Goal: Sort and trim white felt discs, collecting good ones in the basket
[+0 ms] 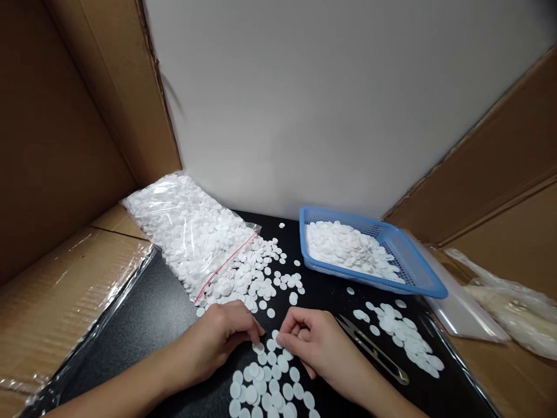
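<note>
Small white round discs [265, 395] lie loosely scattered on the black tabletop between and below my hands. My left hand [220, 334] is closed, its fingers curled and its tips just above a disc at the top of this scatter; whether anything is in them is hidden. Facing it, my right hand [319, 345] pinches thumb and forefinger together at the edge of a white disc [275, 335]. Beyond my left hand, a clear zip bag [183, 232] with a red seal line lies full of discs, many spilling from its mouth.
At the back right stands a blue perforated basket [418, 278] holding a heap of discs. Metal tweezers [374, 351] lie right of my right hand, beside another disc pile [409, 337]. Cardboard walls [491, 151] flank a white back panel [278, 104]. Plastic wrapping [517, 313] lies far right.
</note>
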{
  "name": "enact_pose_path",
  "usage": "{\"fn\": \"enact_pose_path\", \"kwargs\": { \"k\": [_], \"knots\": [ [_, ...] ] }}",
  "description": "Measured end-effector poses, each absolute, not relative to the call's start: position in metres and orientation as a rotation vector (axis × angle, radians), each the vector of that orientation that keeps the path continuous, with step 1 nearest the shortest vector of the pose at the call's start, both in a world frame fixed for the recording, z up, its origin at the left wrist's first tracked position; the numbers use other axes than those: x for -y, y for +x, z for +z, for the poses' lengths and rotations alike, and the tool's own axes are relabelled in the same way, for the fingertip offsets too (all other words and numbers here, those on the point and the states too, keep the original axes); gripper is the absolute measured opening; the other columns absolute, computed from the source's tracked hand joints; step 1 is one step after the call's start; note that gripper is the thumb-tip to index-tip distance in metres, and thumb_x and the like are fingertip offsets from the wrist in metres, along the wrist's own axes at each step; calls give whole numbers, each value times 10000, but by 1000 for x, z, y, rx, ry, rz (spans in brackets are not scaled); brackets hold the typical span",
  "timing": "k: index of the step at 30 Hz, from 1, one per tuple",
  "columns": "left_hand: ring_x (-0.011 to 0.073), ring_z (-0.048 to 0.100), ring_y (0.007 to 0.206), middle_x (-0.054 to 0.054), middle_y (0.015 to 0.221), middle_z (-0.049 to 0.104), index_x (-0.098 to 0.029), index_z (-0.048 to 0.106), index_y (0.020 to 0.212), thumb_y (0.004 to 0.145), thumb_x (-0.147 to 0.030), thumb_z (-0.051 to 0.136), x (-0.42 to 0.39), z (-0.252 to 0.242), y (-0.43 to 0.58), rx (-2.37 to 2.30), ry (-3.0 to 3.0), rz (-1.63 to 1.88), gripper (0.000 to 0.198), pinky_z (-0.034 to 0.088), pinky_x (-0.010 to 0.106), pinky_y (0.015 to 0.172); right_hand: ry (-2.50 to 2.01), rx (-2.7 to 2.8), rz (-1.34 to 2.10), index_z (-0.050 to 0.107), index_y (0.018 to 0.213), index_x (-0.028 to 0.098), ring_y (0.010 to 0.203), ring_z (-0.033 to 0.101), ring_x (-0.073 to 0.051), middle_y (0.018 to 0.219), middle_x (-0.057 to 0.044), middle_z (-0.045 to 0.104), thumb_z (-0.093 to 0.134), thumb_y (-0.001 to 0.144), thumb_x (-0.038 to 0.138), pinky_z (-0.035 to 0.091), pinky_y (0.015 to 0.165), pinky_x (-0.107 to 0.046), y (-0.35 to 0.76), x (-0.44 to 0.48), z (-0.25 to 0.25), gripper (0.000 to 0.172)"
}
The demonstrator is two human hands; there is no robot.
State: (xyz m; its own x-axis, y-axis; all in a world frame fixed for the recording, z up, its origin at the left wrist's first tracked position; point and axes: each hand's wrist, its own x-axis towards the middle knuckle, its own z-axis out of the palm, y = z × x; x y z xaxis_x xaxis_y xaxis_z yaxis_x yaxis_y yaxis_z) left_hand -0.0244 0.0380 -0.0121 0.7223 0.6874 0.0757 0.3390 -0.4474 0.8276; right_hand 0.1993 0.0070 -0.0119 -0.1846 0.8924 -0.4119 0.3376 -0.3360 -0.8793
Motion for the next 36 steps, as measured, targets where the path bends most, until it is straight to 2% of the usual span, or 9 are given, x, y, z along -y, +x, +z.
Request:
{"fn": "enact_pose_path", "kwargs": {
  "k": [3,8,13,22,25,32,36],
  "knots": [
    [174,698,915,38,985,750,-213,711,974,978,-135,496,-39,-7,-25,-860,1988,481,229,533,286,831,-1634,1595,1323,582,649,201,383,429,-77,496,90,451,639,809,214,314,427,-214,203,-8,-11,171],
    [179,697,939,59,1013,749,-185,674,1035,1012,-147,411,-39,-3,-25,-861,1844,523,267,550,305,851,-1531,1819,981,690,761,221,624,577,-156,709,7,619,580,854,166,441,579,-256,207,-9,-13,154],
    [182,700,961,76,1046,747,-189,642,1136,1001,-109,373,-37,-5,-25,-844,1814,588,311,558,326,868,-1426,1923,961,735,855,230,756,651,-181,850,-32,667,531,918,165,503,692,-282,207,-6,-19,223],
    [173,679,915,47,1040,747,-213,683,1125,930,-40,431,-30,9,-22,-791,1915,451,363,540,295,830,-1415,1952,1137,748,801,234,772,647,-162,856,-11,664,597,881,84,470,678,-254,203,-1,-11,226],
    [170,685,930,38,1047,743,-216,672,1115,955,-75,457,-28,12,-23,-771,1918,389,303,535,286,835,-1379,1985,1196,741,794,243,744,638,-151,829,8,669,610,860,55,455,650,-237,203,0,-7,238],
    [198,609,902,23,942,647,-230,642,988,918,-82,548,-43,-10,-31,-1120,2227,684,189,494,307,785,-1492,2064,818,672,849,214,700,621,-171,800,-8,641,628,878,108,474,640,-274,200,-24,-13,119],
    [206,606,902,11,936,632,-243,648,1000,900,-82,606,-49,-18,-30,-1145,2323,645,194,481,307,769,-1523,2125,729,630,818,220,705,622,-169,822,-5,629,646,879,109,467,626,-273,193,-33,-16,127]
  ]
}}
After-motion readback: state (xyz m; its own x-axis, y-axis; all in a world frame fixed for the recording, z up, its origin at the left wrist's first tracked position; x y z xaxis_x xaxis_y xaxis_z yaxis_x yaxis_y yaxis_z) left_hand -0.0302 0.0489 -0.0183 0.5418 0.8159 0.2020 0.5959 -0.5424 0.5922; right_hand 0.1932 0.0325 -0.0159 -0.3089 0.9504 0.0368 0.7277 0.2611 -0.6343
